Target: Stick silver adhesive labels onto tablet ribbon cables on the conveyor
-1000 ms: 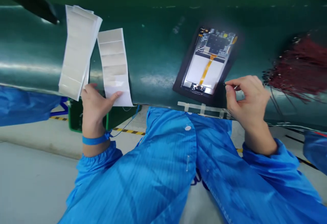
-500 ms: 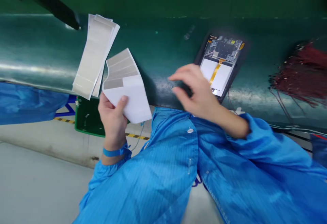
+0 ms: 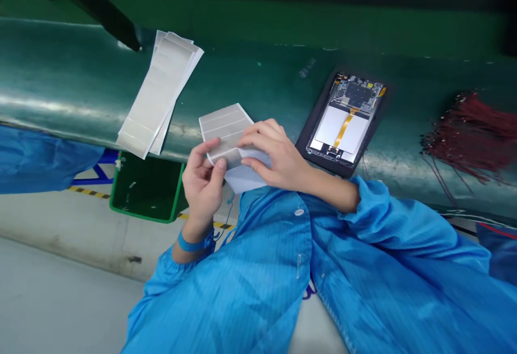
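Observation:
My left hand [image 3: 204,184] grips a white sheet of grey adhesive strips [image 3: 225,122], with its thumb on the front near the lower left edge. From the right, my right hand [image 3: 280,157] reaches over the same sheet. Its fingertips and thumb close on the sheet's middle, by the border of the grey strips and the bare white backing. Whether a strip's edge is lifted there is hidden. To the right of my hands lies an opened tablet [image 3: 343,122], its circuit board, white battery and yellow ribbon cable exposed.
More strip sheets [image 3: 155,95] lie stacked on the green mat [image 3: 258,84] at the left. A bundle of dark red wires [image 3: 472,138] sits at the right. Below the bench's front edge stands a green bin [image 3: 145,187]. A dark bar [image 3: 100,14] juts in at upper left.
My right hand has moved left from beside the tablet onto the sheet. My left hand has shifted right and turned the sheet. The tablet's lower part now shows.

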Available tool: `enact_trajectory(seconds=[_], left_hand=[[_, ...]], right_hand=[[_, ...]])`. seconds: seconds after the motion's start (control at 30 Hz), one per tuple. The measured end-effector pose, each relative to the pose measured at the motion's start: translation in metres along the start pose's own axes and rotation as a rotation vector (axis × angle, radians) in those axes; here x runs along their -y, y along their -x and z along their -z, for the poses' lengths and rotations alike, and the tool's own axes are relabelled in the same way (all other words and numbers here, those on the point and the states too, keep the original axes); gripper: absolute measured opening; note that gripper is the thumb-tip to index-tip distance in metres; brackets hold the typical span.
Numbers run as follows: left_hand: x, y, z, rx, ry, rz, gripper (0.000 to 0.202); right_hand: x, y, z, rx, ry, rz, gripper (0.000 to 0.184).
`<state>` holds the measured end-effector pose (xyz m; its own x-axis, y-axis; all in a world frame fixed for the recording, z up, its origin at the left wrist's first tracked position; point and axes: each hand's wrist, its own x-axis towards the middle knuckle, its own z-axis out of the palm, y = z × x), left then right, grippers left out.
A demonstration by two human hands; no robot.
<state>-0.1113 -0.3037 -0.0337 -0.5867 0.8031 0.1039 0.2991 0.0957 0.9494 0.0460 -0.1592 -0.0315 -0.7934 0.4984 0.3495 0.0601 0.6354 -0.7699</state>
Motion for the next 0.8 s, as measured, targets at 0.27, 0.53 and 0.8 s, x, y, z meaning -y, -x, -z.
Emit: enact_trajectory(seconds=[0.27, 0.53, 0.8], left_hand=[[-0.01, -0.001, -0.013, 0.017, -0.004, -0.057, 0.041], [-0.012, -0.004, -0.018, -0.229, -0.331, -0.204, 0.035], [-0.009, -0.026, -0.026, -0.399, -0.286, -0.234, 0.054]], right_hand=[[-0.001, 0.001, -0.004, -0.084, 0.06, -0.05, 0.029], [-0.01, 0.003, -0.02, -0.278, 0.374, 0.184, 0.024], [0.005, 0.006, -0.012, -0.024, 0.766, 0.249, 0.037]])
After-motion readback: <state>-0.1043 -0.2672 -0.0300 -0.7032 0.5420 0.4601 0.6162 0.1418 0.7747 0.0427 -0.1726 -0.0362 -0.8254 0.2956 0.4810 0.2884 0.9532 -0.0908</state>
